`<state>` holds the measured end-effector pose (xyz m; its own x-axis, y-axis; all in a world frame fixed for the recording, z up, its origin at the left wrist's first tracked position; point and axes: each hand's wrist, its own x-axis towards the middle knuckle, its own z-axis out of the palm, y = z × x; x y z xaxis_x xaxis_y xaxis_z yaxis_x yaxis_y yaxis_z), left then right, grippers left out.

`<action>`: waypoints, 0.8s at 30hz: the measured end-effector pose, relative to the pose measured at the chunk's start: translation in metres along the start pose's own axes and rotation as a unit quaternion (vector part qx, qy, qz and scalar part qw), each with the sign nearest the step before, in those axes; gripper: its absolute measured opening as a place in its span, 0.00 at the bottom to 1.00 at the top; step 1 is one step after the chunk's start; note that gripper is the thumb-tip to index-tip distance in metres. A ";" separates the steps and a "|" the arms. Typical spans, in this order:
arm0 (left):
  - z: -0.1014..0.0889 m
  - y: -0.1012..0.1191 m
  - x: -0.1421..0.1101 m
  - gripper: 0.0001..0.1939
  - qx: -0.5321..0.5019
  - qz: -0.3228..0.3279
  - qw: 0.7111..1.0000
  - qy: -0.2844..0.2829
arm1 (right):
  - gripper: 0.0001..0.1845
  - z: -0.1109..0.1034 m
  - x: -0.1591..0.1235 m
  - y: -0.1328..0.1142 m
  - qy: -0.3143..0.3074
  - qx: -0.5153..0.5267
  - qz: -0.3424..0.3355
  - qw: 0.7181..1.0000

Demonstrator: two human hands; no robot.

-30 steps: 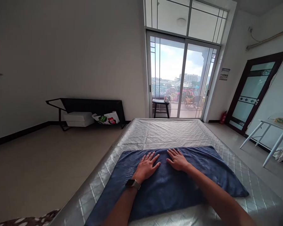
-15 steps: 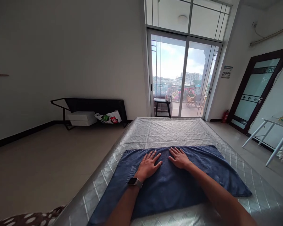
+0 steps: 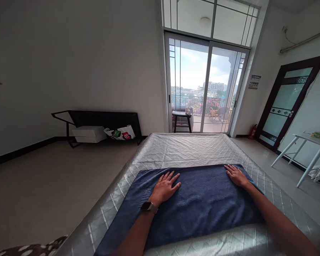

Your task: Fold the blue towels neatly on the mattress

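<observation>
Silver quilted surface (image 3: 192, 149), blue towel (image 3: 202, 202) laid across it: slip and bunching were the likely faults.
Surface looked slick, so a sideways push could have dragged the whole towel rather than flattened it. Towel lay well short of the surface's far edge, between its left and right edges; ripples showed toward the towel's right near part, and uneven pressure could have set them as creases. Left hand (image 3: 164, 188): fingers spread, flat on the towel near its far edge, gripping nothing visible; lifting it might have freed that side to shift. Right hand (image 3: 236, 176): fingers extended, slightly parted, on the far right corner, nothing grasped; overreach there could have skewed the corner. Watch (image 3: 149, 207) on left wrist might have snagged pile.
</observation>
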<state>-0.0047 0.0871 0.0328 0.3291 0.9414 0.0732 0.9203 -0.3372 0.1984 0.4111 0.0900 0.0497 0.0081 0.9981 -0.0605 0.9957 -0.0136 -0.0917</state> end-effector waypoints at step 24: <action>-0.002 -0.094 -0.008 0.35 0.066 -0.247 0.966 0.038 | 0.33 -0.008 0.004 0.047 -0.044 -0.011 0.065 0.997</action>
<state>-0.0944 0.1113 0.0158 -0.1694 0.9828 0.0738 0.9816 0.1616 0.1018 0.4586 0.0935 0.0534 0.1293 0.9791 -0.1570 0.9887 -0.1395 -0.0553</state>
